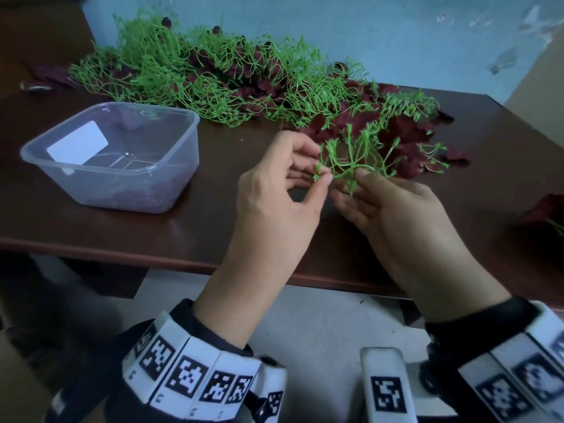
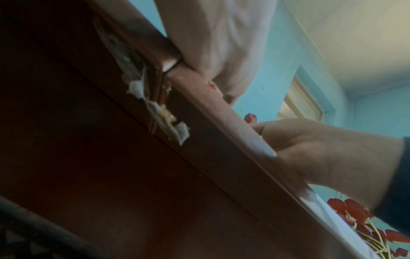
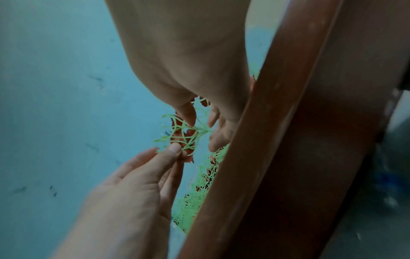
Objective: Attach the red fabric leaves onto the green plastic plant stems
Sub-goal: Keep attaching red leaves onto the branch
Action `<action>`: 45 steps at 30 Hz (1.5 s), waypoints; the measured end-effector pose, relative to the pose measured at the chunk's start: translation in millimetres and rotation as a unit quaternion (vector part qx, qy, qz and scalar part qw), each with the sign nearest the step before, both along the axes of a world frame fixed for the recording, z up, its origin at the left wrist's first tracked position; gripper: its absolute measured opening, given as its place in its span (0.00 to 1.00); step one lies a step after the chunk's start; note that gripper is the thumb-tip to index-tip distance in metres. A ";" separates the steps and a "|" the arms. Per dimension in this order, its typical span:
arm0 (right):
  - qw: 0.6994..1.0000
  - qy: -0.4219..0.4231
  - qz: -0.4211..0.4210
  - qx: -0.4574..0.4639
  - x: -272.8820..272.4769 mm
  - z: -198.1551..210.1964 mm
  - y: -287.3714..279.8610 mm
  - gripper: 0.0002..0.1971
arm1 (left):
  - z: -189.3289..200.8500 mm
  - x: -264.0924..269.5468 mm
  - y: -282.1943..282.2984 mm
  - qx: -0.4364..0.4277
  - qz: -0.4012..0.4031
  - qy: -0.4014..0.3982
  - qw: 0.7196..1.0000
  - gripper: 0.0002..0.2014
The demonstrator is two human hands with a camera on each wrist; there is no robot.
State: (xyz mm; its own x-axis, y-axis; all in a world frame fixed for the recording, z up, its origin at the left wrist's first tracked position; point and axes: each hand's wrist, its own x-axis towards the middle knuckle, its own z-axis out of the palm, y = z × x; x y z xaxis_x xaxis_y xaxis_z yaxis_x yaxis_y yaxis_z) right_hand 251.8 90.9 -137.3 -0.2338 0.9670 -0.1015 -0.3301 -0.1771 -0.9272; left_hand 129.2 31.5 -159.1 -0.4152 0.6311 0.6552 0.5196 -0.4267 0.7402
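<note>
My right hand (image 1: 351, 183) holds a green plastic stem sprig (image 1: 355, 154) by its base, its branches fanning up and away from me. My left hand (image 1: 323, 177) pinches one branch tip of the sprig between thumb and forefinger. In the right wrist view the same sprig (image 3: 186, 133) spans between the right hand (image 3: 199, 122) above and the left hand (image 3: 177, 150) below, with red showing behind it. Loose dark red fabric leaves (image 1: 399, 138) lie on the table just beyond the hands. I cannot tell whether a leaf sits in the left pinch.
A big tangle of green stems and red leaves (image 1: 183, 71) runs along the back of the brown table (image 1: 213, 233). A clear plastic tub (image 1: 113, 154) stands at the left. More red leaves (image 1: 543, 209) lie at the right edge. A blue wall stands behind.
</note>
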 end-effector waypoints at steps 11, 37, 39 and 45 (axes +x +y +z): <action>0.919 -0.312 -0.030 0.241 12.4 2.6 -14.4 0.22 | -3.7 -2.0 3.0 -0.017 -0.010 -0.045 0.999 0.06; 0.900 -0.240 0.051 0.361 3.4 -3.2 -3.0 0.09 | 0.7 -0.7 -0.5 -0.007 -0.026 0.015 1.000 0.05; 0.914 -0.211 0.067 0.339 2.4 -1.4 -5.3 0.08 | 2.3 -2.0 -1.4 -0.023 -0.024 -0.016 0.999 0.09; 0.956 -0.151 0.051 0.246 -4.6 -4.0 -0.3 0.06 | 22.1 -21.1 -13.1 -0.061 0.016 -0.028 0.998 0.01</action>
